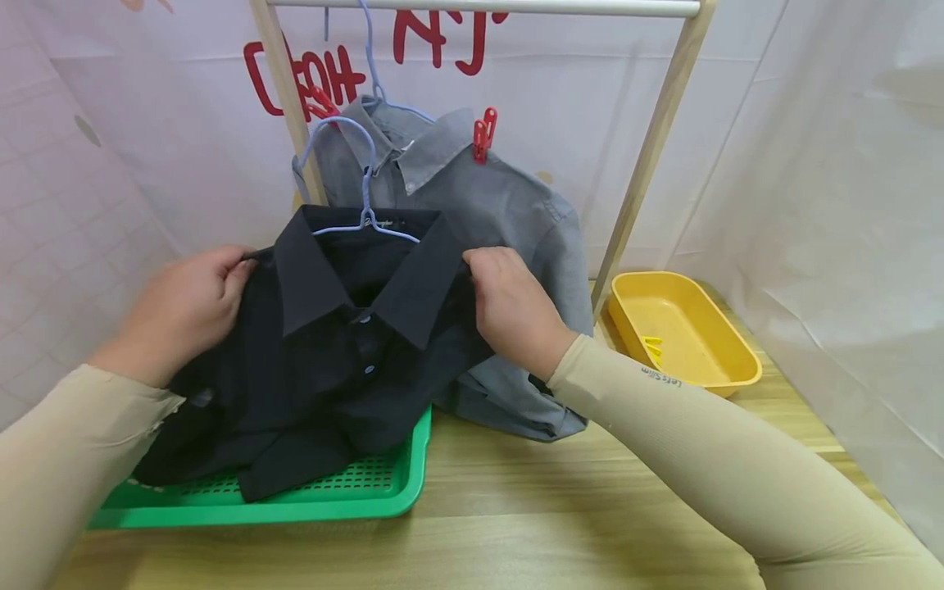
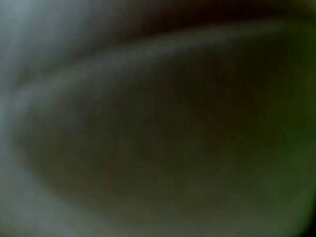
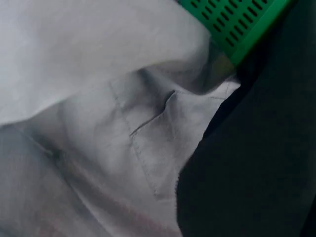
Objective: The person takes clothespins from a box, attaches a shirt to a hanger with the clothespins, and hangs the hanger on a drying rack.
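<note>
While the left hand (image 1: 184, 307) and the right hand (image 1: 516, 307) gripped it at its two shoulders, a black shirt (image 1: 320, 369) was spread upright above the left part of the worktop (image 1: 560, 500). The left fingers were together, thumb pressed against them, with the shoulder cloth pinched between. The right fingers were curled closed on the other shoulder; the right thumb was hidden from the head view. A blue hanger (image 1: 366, 192) sat inside the collar, its hook standing up from the neck and overlapping the rack's left post. Two pale buttons (image 1: 369, 369) showed below the collar. The lower cloth bunched over a green basket (image 1: 251, 516), whose front rim ran along the worktop's near edge.

Directly behind, a grey shirt (image 1: 509, 213) hung on a second blue hanger (image 1: 371, 57), with a red clip on each shoulder, the right-hand red clip (image 1: 481, 141) plainer to see. The right wrist view showed its pocket (image 3: 158, 138) beside the black cloth; the left wrist view was too dark and blurred to read. Above stood a rack with a white rail (image 1: 501, 7) and a wooden right post (image 1: 652, 164). Toward the worktop's far right corner, near the right edge, lay a yellow tray (image 1: 689, 324) holding yellow clips (image 1: 652, 347).
</note>
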The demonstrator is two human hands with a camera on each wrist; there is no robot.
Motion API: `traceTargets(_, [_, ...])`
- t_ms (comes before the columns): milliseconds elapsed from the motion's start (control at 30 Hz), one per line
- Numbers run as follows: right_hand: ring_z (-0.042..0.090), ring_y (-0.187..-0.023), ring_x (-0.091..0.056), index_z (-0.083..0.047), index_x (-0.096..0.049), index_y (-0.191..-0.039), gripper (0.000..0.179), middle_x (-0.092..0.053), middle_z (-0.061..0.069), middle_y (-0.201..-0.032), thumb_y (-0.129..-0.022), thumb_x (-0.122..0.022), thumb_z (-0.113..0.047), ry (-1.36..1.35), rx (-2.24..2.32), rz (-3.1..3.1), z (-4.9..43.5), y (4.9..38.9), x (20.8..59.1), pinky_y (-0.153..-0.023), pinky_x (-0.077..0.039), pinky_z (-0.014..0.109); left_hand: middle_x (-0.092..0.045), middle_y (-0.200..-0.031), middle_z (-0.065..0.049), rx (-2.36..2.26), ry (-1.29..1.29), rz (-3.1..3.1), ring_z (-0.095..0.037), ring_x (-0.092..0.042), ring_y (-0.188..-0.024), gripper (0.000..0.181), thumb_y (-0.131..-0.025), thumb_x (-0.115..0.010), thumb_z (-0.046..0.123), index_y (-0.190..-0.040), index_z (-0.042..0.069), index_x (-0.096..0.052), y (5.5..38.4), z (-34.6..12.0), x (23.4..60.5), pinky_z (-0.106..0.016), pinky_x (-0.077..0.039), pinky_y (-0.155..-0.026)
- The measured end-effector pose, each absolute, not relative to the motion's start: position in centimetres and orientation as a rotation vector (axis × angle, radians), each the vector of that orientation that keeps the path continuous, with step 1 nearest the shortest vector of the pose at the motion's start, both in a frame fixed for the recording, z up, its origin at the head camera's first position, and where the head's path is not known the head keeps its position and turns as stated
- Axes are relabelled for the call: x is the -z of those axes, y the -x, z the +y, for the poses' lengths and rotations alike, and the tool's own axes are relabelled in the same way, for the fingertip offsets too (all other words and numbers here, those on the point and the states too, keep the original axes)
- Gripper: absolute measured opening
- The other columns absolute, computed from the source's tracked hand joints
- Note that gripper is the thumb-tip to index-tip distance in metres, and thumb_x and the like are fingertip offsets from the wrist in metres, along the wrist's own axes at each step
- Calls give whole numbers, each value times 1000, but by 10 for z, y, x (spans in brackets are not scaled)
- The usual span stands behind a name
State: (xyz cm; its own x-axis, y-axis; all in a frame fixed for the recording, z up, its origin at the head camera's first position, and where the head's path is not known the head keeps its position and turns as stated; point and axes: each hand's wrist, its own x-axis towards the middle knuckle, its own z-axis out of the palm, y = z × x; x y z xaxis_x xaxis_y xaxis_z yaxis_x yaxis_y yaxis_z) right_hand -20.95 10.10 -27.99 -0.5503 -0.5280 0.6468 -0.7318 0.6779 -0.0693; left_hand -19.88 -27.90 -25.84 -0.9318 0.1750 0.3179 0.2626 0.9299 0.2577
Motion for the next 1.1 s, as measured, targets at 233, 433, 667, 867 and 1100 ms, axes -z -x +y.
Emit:
traceTargets(233, [40, -118, -63, 11, -59, -133, 33, -70, 24, -128, -103, -46, 6, -914, -434, -2348, 107, 209, 274, -114, -48, 47, -66, -129, -28, 476, 340, -2813, -45, -62, -108, 40, -114, -38, 28, -137, 4, -62, 203, -264, 253, -65, -48, -94])
traceTargets(433, [39, -120, -64, 11, -60, -136, 36, -71, 23, -130, -102, -49, 5, -900, -437, -2334, 111, 209, 272, -115, -48, 46, -67, -130, -27, 485, 347, -2793, -45, -62, -108, 40, -114, -39, 28, -136, 4, -63, 205, -259, 252, -65, -48, -94])
traceTargets(667, [39, -119, -65, 11, -59, -138, 38, -71, 23, -130, -102, -50, 6, -904, -440, -2315, 112, 209, 271, -113, -50, 46, -69, -124, -26, 484, 370, -2745, -44, -64, -103, 36, -114, -42, 24, -133, 5, -65, 205, -256, 251, -64, -49, -93])
traceTargets(867, [38, -118, -67, 9, -58, -141, 41, -72, 21, -130, -102, -51, 6, -887, -447, -2315, 113, 210, 267, -112, -52, 46, -71, -119, -27, 502, 382, -2696, -44, -64, -99, 34, -113, -44, 23, -130, 3, -66, 206, -255, 249, -64, -50, -90])
traceTargets(1100, [37, -118, -67, 9, -58, -142, 42, -73, 20, -129, -102, -50, 6, -883, -440, -2312, 115, 211, 264, -112, -52, 46, -71, -120, -27, 544, 355, -2655, -46, -65, -101, 34, -112, -46, 24, -129, 4, -68, 207, -253, 246, -64, -50, -94])
